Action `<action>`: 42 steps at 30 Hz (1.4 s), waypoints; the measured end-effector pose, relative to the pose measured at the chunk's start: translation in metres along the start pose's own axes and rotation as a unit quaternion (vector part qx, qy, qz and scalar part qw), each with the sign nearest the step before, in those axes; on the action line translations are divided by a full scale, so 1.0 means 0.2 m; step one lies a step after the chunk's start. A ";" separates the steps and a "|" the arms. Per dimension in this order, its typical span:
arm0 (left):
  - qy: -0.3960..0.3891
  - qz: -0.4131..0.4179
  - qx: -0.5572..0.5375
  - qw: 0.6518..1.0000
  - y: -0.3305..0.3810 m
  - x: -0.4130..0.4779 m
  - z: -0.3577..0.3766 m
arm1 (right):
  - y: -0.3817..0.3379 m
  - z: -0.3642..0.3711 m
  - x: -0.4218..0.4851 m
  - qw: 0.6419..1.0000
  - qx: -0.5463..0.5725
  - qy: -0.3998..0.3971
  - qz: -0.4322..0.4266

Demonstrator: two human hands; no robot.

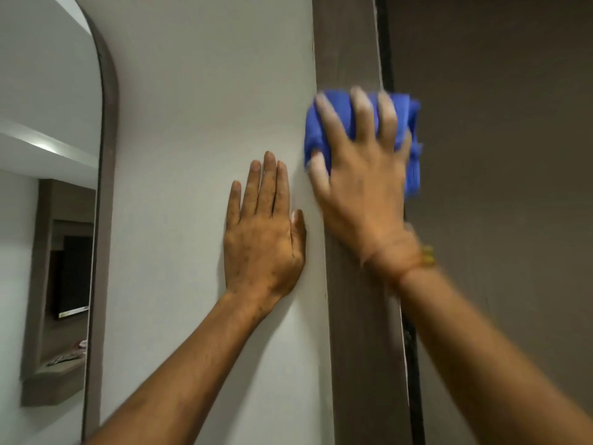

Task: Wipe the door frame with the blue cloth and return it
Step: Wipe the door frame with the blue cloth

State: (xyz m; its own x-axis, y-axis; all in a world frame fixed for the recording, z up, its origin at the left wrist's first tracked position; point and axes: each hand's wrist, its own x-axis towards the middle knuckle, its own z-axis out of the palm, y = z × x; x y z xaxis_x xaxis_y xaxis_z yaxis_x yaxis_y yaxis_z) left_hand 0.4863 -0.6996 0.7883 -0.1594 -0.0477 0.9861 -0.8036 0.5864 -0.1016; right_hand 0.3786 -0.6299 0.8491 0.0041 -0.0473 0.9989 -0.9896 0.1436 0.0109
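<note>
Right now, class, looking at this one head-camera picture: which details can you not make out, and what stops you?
- Crumpled blue cloth, head view: motion-blurred and largely covered by the right hand.
- Yellowish band at the right wrist: blurred beyond naming.
- Brown wooden door frame: top and bottom cut by edges.
- Small items on the reflected shelf in the arched mirror: too small.

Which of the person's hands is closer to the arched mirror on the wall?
Left. The left hand lies flat on the wall, between the mirror and the door frame; the right hand presses the blue cloth on that frame.
</note>
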 end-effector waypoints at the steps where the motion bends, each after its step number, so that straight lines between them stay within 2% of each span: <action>1: -0.003 0.001 0.001 1.000 0.00 0.00 0.00 | -0.01 0.01 -0.21 1.000 0.002 0.000 0.013; 4: 0.007 -0.003 -0.005 1.000 -0.01 -0.01 0.01 | -0.02 0.00 -0.80 0.999 -0.004 -0.040 -0.001; 6: 0.014 -0.002 -0.006 1.000 -0.01 -0.01 0.01 | 0.03 0.01 -0.91 0.997 -0.005 -0.061 -0.037; 8: 0.009 0.000 -0.008 1.000 -0.01 0.00 0.01 | 0.06 -0.01 -0.78 0.995 -0.003 -0.068 -0.070; 11: 0.006 0.003 -0.007 1.000 -0.01 0.00 0.01 | 0.07 -0.02 -0.30 0.995 0.003 -0.044 -0.089; 14: 0.010 -0.001 0.001 1.000 -0.01 0.00 0.01 | 0.07 -0.05 0.23 0.997 -0.018 -0.041 -0.066; 17: 0.012 -0.003 0.000 1.000 -0.01 0.00 0.01 | 0.04 -0.04 0.33 0.998 -0.016 -0.035 -0.044; 21: 0.001 0.001 -0.007 1.000 -0.01 0.00 0.01 | 0.03 0.00 -0.29 0.999 -0.001 -0.015 -0.038; 25: 0.007 -0.001 -0.011 1.000 -0.01 -0.01 0.00 | 0.02 0.01 -1.15 0.992 -0.056 -0.100 -0.044; 27: 0.010 0.000 -0.009 1.000 -0.01 -0.01 0.00 | 0.02 -0.01 -1.27 0.988 -0.041 -0.139 -0.057; 31: 0.000 0.003 -0.005 1.000 -0.02 0.00 0.00 | 0.06 -0.05 -0.87 0.984 -0.015 -0.115 -0.135; 33: -0.004 0.009 -0.002 1.000 -0.02 0.00 0.00 | 0.07 -0.05 -0.48 0.989 -0.012 -0.076 -0.128; 37: 0.003 0.003 0.000 1.000 -0.01 0.00 0.01 | 0.04 -0.05 0.19 0.996 -0.031 -0.047 -0.068; 39: 0.004 0.004 0.004 1.000 -0.01 0.00 0.01 | 0.03 -0.03 0.22 0.998 -0.035 -0.030 -0.051; 42: -0.003 0.009 0.005 1.000 -0.02 0.00 0.02 | 0.02 0.00 -0.08 0.999 -0.023 -0.009 -0.046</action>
State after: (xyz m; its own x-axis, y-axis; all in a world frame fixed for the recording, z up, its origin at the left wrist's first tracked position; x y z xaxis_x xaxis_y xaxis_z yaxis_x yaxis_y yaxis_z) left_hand 0.4870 -0.7042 0.7887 -0.1769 -0.0428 0.9833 -0.8068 0.5785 -0.1200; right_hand 0.3749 -0.6291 0.8321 0.0924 -0.0808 0.9924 -0.9776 0.1822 0.1059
